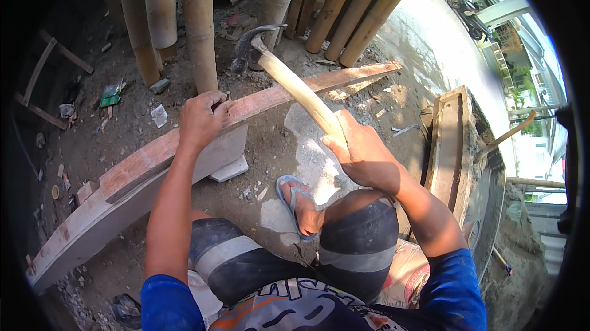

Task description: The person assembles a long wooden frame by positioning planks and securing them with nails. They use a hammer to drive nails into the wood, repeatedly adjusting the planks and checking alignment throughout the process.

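In my right hand (369, 153) is a claw hammer (299, 90), its pale wooden handle wrapped by my fingers. The dark metal head is raised up and to the left, apart from the wood. My left hand (203, 119) is closed in a pinch on the upper edge of a reddish wooden plank (270, 98). A small dark tip, which looks like a nail (229, 95), pokes out by the thumb and forefinger. The plank overlaps a longer pale board (80, 232) that runs to the lower left, and a pale block (230, 170) lies under it.
Bamboo poles (198, 23) stand along the far side. To the right is a long wooden trough-like frame (452, 146) with a wooden handle (507, 134) sticking out beyond it. Debris and a green wrapper (112, 94) litter the dirt floor. My sandalled foot (304, 208) is below the plank.
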Tool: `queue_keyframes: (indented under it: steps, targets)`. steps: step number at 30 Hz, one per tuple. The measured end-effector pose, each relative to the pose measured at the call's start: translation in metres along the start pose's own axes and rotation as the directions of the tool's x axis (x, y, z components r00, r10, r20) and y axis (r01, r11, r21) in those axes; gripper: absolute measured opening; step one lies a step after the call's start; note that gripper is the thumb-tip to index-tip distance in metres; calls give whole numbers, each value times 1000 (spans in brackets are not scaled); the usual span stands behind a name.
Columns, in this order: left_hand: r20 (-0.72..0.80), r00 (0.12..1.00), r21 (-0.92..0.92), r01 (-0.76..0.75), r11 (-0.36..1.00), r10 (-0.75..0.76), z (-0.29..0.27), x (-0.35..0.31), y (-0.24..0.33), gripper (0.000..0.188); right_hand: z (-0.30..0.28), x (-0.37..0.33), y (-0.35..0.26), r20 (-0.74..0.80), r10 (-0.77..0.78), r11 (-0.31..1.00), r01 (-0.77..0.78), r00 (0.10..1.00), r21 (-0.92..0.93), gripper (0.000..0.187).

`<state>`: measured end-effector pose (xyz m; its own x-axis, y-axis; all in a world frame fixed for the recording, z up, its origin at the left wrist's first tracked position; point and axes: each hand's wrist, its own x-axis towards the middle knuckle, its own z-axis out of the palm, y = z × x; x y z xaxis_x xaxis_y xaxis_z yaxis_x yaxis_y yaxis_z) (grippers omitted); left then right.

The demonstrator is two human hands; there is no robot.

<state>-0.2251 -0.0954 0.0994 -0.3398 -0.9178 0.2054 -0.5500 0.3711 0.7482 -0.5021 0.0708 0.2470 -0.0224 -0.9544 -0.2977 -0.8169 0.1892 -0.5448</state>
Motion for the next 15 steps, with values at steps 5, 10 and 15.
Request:
queue_keyframes:
  steps: [5, 10, 15]
  targets:
    - [75, 992, 140, -110, 984, 100, -24, -1, 15, 59, -33, -2, -11, -34, -39, 996, 36, 999, -81, 29]
    - [423, 838, 674, -36, 738, -345, -74, -26, 27, 75, -44, -24, -30, 207, 111, 969, -152, 972, 197, 14]
    - [383, 830, 689, 36, 724, -405, -78, -29, 28, 77, -19, -71, -78, 25, 66, 714, -65, 998, 697, 28]
